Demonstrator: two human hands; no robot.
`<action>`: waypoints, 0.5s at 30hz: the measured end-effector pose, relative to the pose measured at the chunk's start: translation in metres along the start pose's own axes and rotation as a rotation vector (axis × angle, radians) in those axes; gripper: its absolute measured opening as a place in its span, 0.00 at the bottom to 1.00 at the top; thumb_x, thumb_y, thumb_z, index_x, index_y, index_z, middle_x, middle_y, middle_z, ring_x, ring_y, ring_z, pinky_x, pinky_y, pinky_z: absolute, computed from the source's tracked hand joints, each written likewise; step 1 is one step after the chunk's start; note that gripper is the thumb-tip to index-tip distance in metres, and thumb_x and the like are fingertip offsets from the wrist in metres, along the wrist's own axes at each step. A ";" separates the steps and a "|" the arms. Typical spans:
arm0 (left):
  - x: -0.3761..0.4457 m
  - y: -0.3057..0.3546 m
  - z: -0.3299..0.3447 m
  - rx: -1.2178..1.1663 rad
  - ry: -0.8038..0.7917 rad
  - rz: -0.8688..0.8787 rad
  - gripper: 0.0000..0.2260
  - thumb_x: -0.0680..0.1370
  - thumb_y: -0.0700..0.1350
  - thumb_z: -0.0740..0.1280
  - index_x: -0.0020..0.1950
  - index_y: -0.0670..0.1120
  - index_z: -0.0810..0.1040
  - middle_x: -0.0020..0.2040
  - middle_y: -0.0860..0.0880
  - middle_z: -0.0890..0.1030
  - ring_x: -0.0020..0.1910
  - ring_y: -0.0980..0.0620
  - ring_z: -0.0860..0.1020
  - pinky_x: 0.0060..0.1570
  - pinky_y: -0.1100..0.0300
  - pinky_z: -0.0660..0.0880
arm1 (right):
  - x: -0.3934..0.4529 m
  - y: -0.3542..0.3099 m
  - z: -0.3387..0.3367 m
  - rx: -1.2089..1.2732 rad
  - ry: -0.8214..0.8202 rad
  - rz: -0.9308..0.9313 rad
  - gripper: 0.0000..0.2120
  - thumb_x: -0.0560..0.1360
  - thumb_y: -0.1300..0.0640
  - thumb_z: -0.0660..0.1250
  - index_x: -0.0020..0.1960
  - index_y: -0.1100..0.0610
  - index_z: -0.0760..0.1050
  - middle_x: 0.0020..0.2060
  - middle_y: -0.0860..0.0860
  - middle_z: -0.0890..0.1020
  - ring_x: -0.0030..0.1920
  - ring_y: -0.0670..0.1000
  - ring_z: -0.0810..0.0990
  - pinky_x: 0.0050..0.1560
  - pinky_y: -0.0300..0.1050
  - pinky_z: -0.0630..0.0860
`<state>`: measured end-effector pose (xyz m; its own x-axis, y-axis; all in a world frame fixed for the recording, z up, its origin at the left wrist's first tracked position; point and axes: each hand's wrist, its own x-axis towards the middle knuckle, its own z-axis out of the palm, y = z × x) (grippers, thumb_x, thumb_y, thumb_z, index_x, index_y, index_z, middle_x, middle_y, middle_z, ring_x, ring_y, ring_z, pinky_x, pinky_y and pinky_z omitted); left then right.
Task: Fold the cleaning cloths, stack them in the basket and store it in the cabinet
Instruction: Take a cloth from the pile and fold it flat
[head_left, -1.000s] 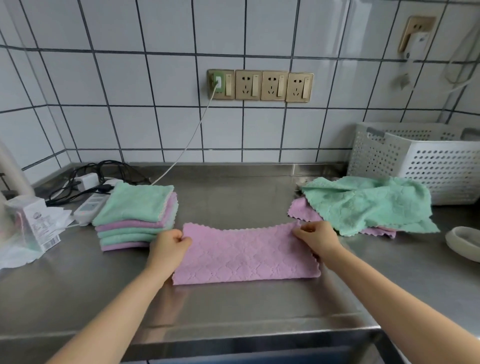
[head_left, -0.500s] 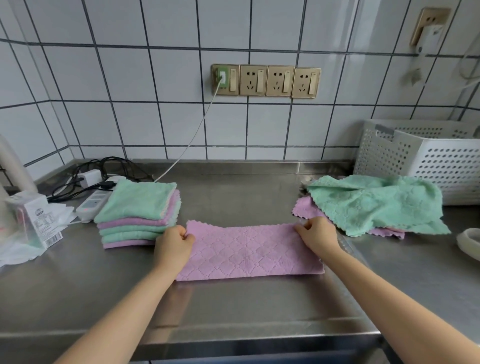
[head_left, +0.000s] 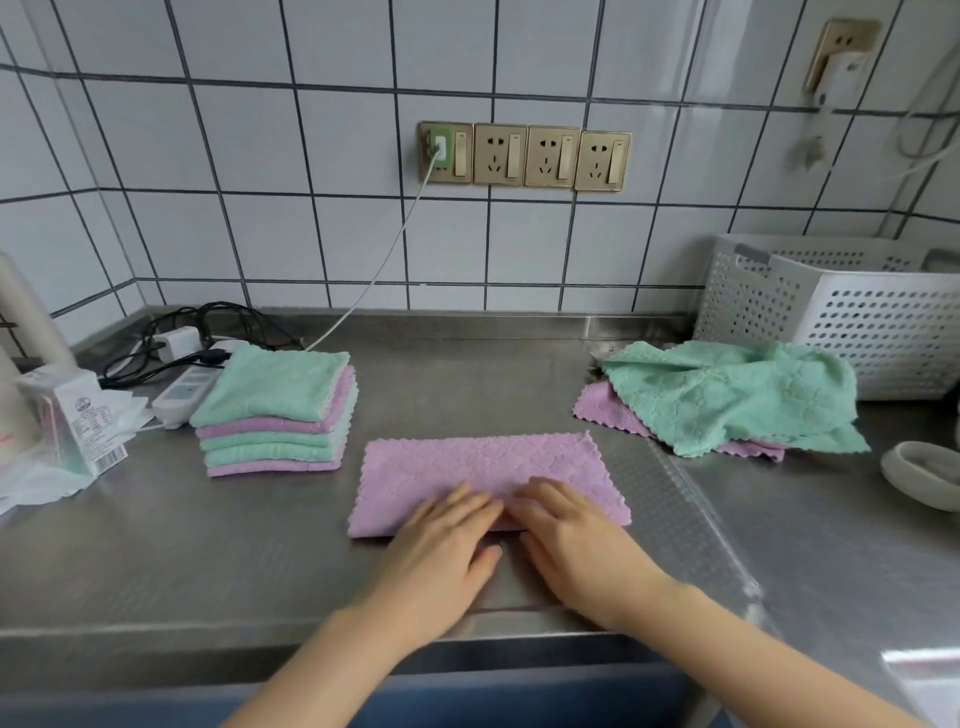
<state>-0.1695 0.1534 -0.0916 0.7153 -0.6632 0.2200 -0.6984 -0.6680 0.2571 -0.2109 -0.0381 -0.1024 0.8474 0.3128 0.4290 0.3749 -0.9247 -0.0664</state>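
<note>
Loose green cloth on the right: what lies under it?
Under the loose green cloth, pink cloth pokes out at its left and near edges. How many pink cloths lie there cannot be told; the green one covers the rest.

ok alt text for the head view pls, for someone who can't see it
Both hands, left hand and right hand, press flat on a half-folded pink cloth on a steel counter. A folded stack sits left; unfolded cloths and a white basket sit right.
</note>
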 end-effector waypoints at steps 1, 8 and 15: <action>-0.002 -0.001 0.004 0.032 -0.030 -0.006 0.36 0.70 0.63 0.36 0.76 0.55 0.58 0.76 0.59 0.57 0.76 0.59 0.50 0.70 0.63 0.43 | -0.005 0.000 0.001 -0.010 -0.008 -0.007 0.16 0.77 0.55 0.58 0.62 0.54 0.75 0.58 0.50 0.78 0.59 0.53 0.76 0.60 0.46 0.74; -0.031 -0.023 -0.002 0.043 -0.017 -0.074 0.36 0.69 0.65 0.36 0.76 0.57 0.57 0.76 0.62 0.52 0.75 0.63 0.47 0.70 0.65 0.39 | -0.039 0.040 -0.018 -0.012 -0.028 0.082 0.15 0.75 0.56 0.61 0.59 0.50 0.79 0.56 0.48 0.80 0.53 0.52 0.80 0.54 0.43 0.78; -0.035 -0.014 -0.004 0.043 0.000 -0.157 0.39 0.67 0.65 0.37 0.75 0.55 0.60 0.77 0.58 0.56 0.76 0.58 0.51 0.72 0.60 0.45 | -0.034 0.053 -0.024 -0.120 -0.011 0.097 0.14 0.68 0.65 0.72 0.52 0.54 0.80 0.44 0.49 0.81 0.42 0.54 0.80 0.43 0.44 0.79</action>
<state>-0.1843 0.1869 -0.0994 0.8160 -0.5491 0.1805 -0.5780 -0.7774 0.2482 -0.2288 -0.1034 -0.0987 0.8815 0.2229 0.4163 0.2444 -0.9697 0.0017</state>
